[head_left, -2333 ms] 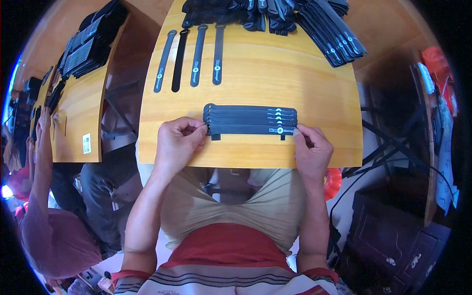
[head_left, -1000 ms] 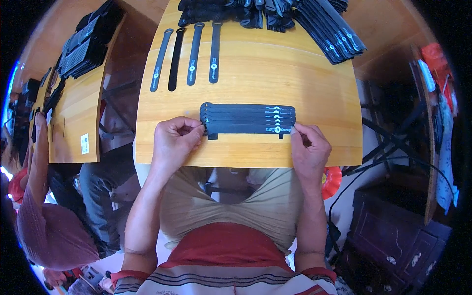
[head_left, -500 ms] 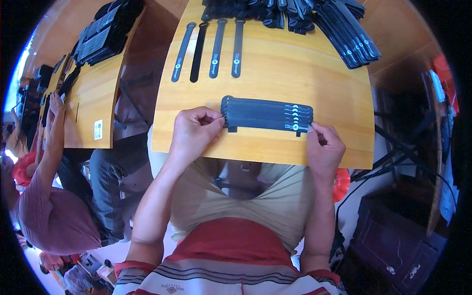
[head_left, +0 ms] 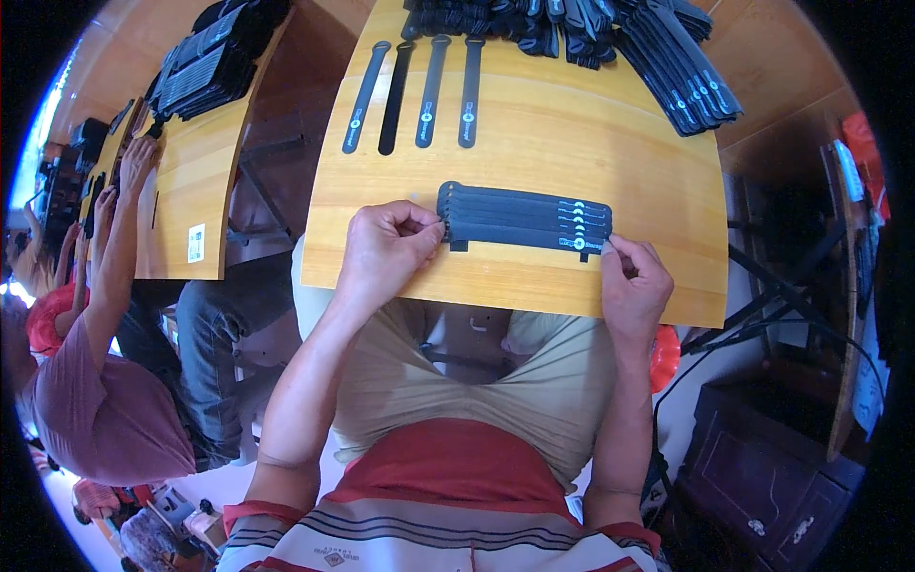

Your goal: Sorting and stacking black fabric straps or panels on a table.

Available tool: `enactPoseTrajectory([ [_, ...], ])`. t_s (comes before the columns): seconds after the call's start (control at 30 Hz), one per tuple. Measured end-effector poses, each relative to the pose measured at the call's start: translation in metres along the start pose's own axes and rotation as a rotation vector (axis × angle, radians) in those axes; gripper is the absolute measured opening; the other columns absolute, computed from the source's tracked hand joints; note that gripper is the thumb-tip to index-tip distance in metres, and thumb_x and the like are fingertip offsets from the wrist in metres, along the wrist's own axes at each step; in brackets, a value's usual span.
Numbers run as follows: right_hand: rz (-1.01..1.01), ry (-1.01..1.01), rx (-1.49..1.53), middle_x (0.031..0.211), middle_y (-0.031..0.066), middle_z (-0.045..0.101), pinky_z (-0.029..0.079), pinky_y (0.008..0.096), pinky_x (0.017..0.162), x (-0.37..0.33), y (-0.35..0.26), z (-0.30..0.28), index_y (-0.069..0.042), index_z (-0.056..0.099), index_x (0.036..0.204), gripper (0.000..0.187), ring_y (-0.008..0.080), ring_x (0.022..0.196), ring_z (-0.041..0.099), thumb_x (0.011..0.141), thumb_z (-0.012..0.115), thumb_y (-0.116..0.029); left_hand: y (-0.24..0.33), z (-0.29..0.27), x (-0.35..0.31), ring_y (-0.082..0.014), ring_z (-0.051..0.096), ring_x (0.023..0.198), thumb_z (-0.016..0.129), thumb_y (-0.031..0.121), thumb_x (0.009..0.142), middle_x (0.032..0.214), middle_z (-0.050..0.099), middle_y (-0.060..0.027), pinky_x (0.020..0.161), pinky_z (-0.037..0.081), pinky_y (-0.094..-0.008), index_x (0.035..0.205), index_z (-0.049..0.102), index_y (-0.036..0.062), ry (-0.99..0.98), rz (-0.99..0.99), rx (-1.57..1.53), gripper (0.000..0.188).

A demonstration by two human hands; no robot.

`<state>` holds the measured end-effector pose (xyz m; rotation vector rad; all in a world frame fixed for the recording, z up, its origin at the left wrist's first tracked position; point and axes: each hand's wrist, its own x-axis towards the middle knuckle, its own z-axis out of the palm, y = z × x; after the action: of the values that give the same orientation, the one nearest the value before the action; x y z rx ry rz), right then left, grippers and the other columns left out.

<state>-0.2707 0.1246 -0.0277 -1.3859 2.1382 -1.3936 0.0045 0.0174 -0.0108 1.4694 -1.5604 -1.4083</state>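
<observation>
A fanned row of several black hook-and-loop straps [head_left: 524,214] lies crosswise on the wooden table, overlapping so that their pale printed marks line up near the right end. My left hand [head_left: 393,246] pinches the nearest strap at the row's left end, thumb and forefinger together. At the opposite end my right hand [head_left: 636,278] grips the same strap's tip between thumb and finger. Two small dark tabs show below the near edge. Beyond the row, several single straps lie lengthwise side by side, among them an all-black strap [head_left: 396,98] and a marked grey strap [head_left: 470,92].
A fanned strap bundle [head_left: 679,71] and a heap of straps [head_left: 515,21] occupy the table's far side. At left, a co-worker's hand [head_left: 139,162] reaches over a second table [head_left: 205,157] bearing a strap pile [head_left: 205,71]. A dark cabinet [head_left: 753,477] stands low right.
The view has shifted slightly, moving the table a little rightward in the picture. Both my hands keep their pinch on the strap's ends. The co-worker's hand has moved farther forward.
</observation>
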Motion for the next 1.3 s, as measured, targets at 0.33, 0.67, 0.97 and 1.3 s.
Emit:
enactPoseTrajectory([
  [0.33, -0.003, -0.003, -0.007, 0.078, 0.0126, 0.068, 0.051, 0.0306, 0.062, 0.0008, -0.0007, -0.0005, 0.005, 0.074, 0.098, 0.013, 0.0173, 0.065, 0.065, 0.087, 0.071, -0.001, -0.0037, 0.0000, 0.0010, -0.0073, 0.063, 0.061, 0.074, 0.001, 0.090, 0.071, 0.071, -0.0054, 0.057, 0.052, -0.0232, 0.089, 0.074, -0.0053, -0.002, 0.024, 0.000, 0.006],
  [0.67, -0.006, 0.008, 0.014, 0.076, 0.0121, 0.067, 0.051, 0.0308, 0.062, 0.0002, -0.0015, 0.0007, 0.004, 0.074, 0.097, 0.012, 0.0168, 0.064, 0.064, 0.087, 0.070, -0.001, -0.0049, 0.0003, 0.0005, -0.0073, 0.063, 0.061, 0.074, 0.002, 0.089, 0.071, 0.071, -0.0055, 0.057, 0.051, -0.0228, 0.088, 0.074, -0.0055, 0.018, 0.031, 0.007, 0.008],
  [0.97, -0.007, -0.003, -0.009, 0.079, 0.0123, 0.067, 0.050, 0.0301, 0.061, -0.0003, -0.0017, -0.0003, 0.004, 0.074, 0.097, 0.013, 0.0166, 0.063, 0.062, 0.086, 0.069, 0.001, -0.0063, 0.0019, 0.0005, -0.0074, 0.063, 0.061, 0.074, 0.003, 0.089, 0.072, 0.072, -0.0054, 0.058, 0.051, -0.0235, 0.090, 0.075, -0.0055, 0.020, 0.037, -0.013, 0.008],
  [1.3, -0.030, 0.013, 0.016, 0.078, 0.0120, 0.066, 0.049, 0.0303, 0.059, -0.0009, -0.0004, 0.0003, 0.004, 0.074, 0.097, 0.013, 0.0164, 0.062, 0.061, 0.085, 0.070, 0.001, -0.0029, 0.0015, -0.0005, -0.0066, 0.063, 0.062, 0.074, 0.001, 0.089, 0.072, 0.071, -0.0043, 0.058, 0.051, -0.0232, 0.090, 0.074, -0.0050, 0.021, 0.018, 0.007, 0.006],
])
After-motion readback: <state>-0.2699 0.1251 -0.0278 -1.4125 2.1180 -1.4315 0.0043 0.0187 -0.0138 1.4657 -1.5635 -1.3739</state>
